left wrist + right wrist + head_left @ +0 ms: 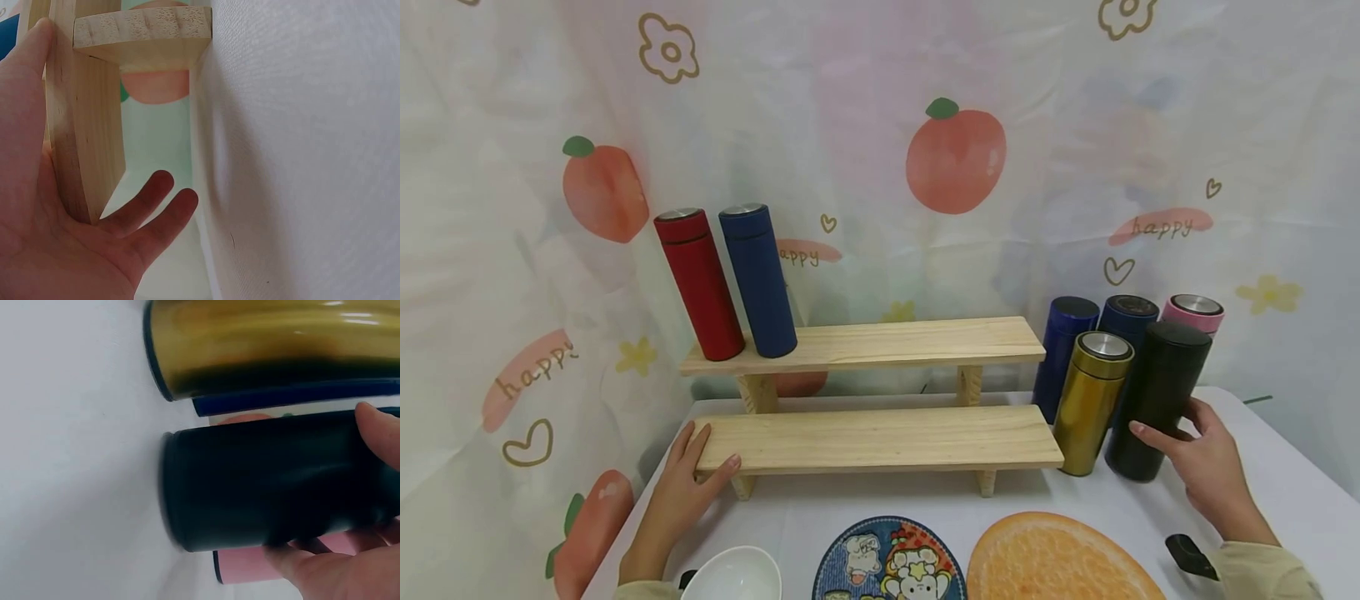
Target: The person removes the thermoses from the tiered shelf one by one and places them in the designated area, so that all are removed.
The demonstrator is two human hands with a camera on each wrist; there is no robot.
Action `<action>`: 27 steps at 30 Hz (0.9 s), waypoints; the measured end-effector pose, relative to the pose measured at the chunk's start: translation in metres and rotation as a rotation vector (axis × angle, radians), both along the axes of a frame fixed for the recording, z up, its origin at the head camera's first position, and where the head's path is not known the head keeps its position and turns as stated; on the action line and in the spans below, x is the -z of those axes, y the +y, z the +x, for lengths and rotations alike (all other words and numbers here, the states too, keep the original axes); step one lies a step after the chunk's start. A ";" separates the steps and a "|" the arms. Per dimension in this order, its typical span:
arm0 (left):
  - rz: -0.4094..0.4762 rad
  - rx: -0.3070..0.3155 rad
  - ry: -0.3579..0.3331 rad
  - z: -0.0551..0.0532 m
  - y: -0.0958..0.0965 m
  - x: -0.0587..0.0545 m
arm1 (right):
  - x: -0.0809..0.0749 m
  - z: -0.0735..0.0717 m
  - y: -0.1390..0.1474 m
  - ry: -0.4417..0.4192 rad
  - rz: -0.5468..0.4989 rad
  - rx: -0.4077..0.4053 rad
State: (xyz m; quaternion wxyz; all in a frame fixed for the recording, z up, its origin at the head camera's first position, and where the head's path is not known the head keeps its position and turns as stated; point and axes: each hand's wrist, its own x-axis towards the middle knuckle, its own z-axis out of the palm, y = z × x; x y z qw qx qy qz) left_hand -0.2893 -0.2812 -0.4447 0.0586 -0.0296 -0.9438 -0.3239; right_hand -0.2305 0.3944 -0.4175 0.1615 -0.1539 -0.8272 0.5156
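Note:
My right hand (1213,471) grips a black thermos bottle (1161,408), thumb on one side and fingers round the other. The bottle leans slightly, its base close over the white tablecloth in the right wrist view. Beside it stands a gold thermos (1093,408) with a steel lid. My left hand (677,492) rests on the left end of the lower plank of a two-tier wooden shelf (880,437). Its thumb lies along the plank's front edge, and in the left wrist view two fingers (165,219) stretch out straight past the wood.
On the upper tier stand a red thermos (703,287) and a blue thermos (760,283). Dark blue bottles (1066,350) and a pink bottle (1193,310) crowd behind the black one. In front lie a white bowl (733,575), a cartoon mat (887,558) and an orange mat (1052,558).

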 end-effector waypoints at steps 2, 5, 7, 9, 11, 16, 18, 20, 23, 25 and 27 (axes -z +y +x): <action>0.005 0.003 0.005 0.000 0.000 0.000 | 0.001 0.000 -0.001 -0.001 0.008 -0.001; 0.006 0.002 0.014 0.000 -0.001 0.000 | 0.001 0.001 -0.003 -0.004 0.017 -0.010; 0.004 0.000 0.011 0.000 -0.001 0.000 | 0.000 0.001 -0.003 -0.018 0.020 -0.021; -0.001 0.000 0.008 0.000 -0.001 0.000 | -0.002 0.001 -0.003 -0.040 0.018 -0.042; -0.003 0.000 0.001 0.000 -0.001 0.000 | -0.004 0.000 0.000 -0.080 0.004 -0.092; 0.000 0.001 0.005 0.000 -0.001 0.001 | -0.007 -0.002 0.006 -0.224 0.003 -0.216; 0.001 0.002 0.014 0.000 -0.002 0.001 | -0.007 -0.002 0.008 -0.269 0.020 -0.227; 0.004 0.004 0.027 0.000 -0.002 0.002 | -0.006 -0.002 0.008 -0.293 0.032 -0.223; 0.006 0.006 0.043 0.000 -0.002 0.002 | -0.005 -0.002 0.008 -0.301 0.050 -0.214; 0.011 0.007 0.043 -0.001 -0.002 0.003 | -0.005 -0.001 0.007 -0.300 0.069 -0.206; 0.013 0.008 0.036 -0.001 -0.002 0.003 | -0.005 -0.001 0.006 -0.300 0.088 -0.196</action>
